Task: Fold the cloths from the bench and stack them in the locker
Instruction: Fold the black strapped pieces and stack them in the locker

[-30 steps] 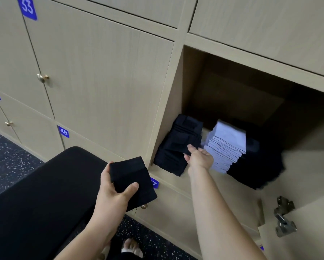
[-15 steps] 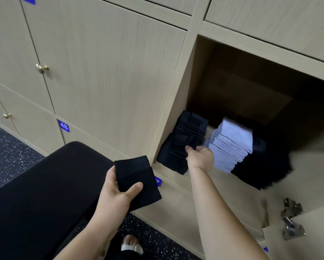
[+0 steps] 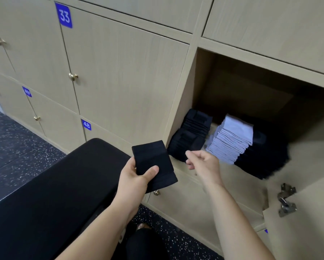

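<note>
My left hand (image 3: pixel 136 177) grips a folded black cloth (image 3: pixel 153 164) by its near edge, thumb on top, in front of the open locker (image 3: pixel 204 87). Inside the locker a leaning stack of folded black cloths (image 3: pixel 191 136) stands at the left, a stack of folded white cloths (image 3: pixel 232 139) in the middle and a dark pile (image 3: pixel 264 158) at the right. My right hand (image 3: pixel 204 162) hovers just outside the locker's front edge, near the black stack, fingers loosely curled and holding nothing. The black bench (image 3: pixel 54 194) lies below my left arm.
The locker's open door (image 3: pixel 303 212) with its metal hinge (image 3: pixel 287 201) hangs at the lower right. Closed locker doors numbered 33 (image 3: pixel 64 15) and 48 (image 3: pixel 86 125) fill the wall to the left. Speckled dark floor (image 3: pixel 12 143) lies beside the bench.
My right hand has let go of the black stack and drawn back out of the locker towards the cloth in my left hand. The left hand with its cloth has risen slightly.
</note>
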A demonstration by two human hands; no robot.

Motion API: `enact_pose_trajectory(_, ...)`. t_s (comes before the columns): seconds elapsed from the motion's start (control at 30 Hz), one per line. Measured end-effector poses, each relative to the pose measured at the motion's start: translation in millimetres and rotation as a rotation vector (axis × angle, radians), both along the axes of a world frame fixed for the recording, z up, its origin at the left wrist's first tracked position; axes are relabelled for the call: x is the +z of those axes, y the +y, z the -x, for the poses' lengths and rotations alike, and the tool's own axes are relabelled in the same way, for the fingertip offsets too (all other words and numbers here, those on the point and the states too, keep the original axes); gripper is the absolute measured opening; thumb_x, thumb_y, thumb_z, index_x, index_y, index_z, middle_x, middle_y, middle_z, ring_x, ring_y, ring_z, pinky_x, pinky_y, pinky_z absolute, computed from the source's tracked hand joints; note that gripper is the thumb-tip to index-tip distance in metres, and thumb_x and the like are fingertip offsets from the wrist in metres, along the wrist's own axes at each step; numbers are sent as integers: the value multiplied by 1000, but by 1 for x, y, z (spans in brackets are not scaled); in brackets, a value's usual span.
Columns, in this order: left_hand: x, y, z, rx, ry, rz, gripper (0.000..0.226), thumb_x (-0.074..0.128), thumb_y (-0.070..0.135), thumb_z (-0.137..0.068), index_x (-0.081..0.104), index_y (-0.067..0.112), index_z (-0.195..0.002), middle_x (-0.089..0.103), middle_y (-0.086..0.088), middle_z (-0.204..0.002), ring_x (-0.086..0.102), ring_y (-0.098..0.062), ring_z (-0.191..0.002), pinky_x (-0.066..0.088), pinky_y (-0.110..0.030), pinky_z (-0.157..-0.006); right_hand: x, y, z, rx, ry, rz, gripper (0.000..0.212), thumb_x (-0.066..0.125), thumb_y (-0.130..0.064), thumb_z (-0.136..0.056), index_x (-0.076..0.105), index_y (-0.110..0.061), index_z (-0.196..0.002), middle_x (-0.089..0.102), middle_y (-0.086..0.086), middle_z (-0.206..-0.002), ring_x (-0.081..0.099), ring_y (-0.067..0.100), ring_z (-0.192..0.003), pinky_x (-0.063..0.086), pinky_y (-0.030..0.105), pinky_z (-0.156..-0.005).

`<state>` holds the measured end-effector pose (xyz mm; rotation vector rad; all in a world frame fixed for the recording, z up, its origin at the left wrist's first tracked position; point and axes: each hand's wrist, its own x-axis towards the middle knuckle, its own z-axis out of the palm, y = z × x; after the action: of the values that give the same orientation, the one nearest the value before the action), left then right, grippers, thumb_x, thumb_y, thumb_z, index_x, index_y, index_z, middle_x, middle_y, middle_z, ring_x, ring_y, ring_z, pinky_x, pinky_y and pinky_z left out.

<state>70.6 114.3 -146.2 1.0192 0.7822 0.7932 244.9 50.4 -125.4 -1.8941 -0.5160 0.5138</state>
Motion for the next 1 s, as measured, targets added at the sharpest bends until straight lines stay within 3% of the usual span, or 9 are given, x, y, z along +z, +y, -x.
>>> enact_pose_trajectory(0.1,7,-14,4,32,-37,62,26,64,3,-91,65,16,-114,75,-2,-104,71,-22,-98,56,-41,-87,17,-26,32,214,178,-27,22,67,-32,-89,71,-11,-90,71,-5,-74,62,2,-61,45,17,-55)
enact_pose_trajectory(0.23,21,-32,8,39,-140,176,22,57,0,-95,65,11,-111,75,-8,-101,72,-26,-95,55,-44,-88,23,-47,58,424,164,96,4,70,-20,-86,69,-18,-88,75,-4,-81,68,6,-71,48,22,-64)
enact_pose_trajectory(0.33,30,-38,18,15,-129,181,14,60,5,-94,67,10,-105,76,-7,-98,73,-20,-89,55,-31,-76,29,-55,60,303,155,32,6,67,-11,-85,64,-6,-87,72,5,-81,67,9,-65,48,22,-60)
enact_pose_trajectory(0.43,31,-36,26,51,-7,103,6,65,8,-91,67,11,-96,74,-9,-95,71,-15,-79,53,-26,-69,38,-64,58,134,136,-104,19,68,-10,-85,54,-10,-72,66,9,-76,62,11,-59,49,26,-59)
enact_pose_trajectory(0.53,31,-40,24,62,59,49,17,63,2,-91,66,7,-107,74,-10,-91,71,-10,-72,54,-20,-60,38,-73,63,57,212,-217,16,68,-10,-87,62,-13,-72,70,7,-78,64,18,-65,52,25,-59)
enact_pose_trajectory(0.6,34,-46,21,72,56,42,21,62,1,-92,64,8,-112,72,-7,-86,71,-8,-71,55,-20,-60,31,-81,68,75,256,-233,16,69,-12,-87,64,-13,-71,70,6,-77,64,19,-68,54,26,-61)
enact_pose_trajectory(0.73,35,-55,16,34,70,-23,28,59,-1,-93,62,15,-116,74,-7,-90,73,-15,-83,57,-26,-72,18,-94,66,-4,154,-233,19,67,-9,-87,66,-12,-68,62,-4,-62,54,11,-60,49,28,-59)
enact_pose_trajectory(0.83,30,-58,9,-45,140,-127,32,58,3,-95,63,20,-121,67,-8,-84,70,-17,-84,58,-29,-72,13,-97,55,-57,121,-249,16,66,-8,-87,69,-12,-72,66,-3,-63,56,10,-60,49,28,-60)
enact_pose_trajectory(1.0,22,-51,-3,-52,231,-254,26,60,8,-95,64,17,-118,68,6,-93,63,-4,-78,45,-5,-49,2,-88,18,-182,146,-262,9,69,-11,-86,70,-4,-80,61,5,-69,50,15,-61,48,31,-61)
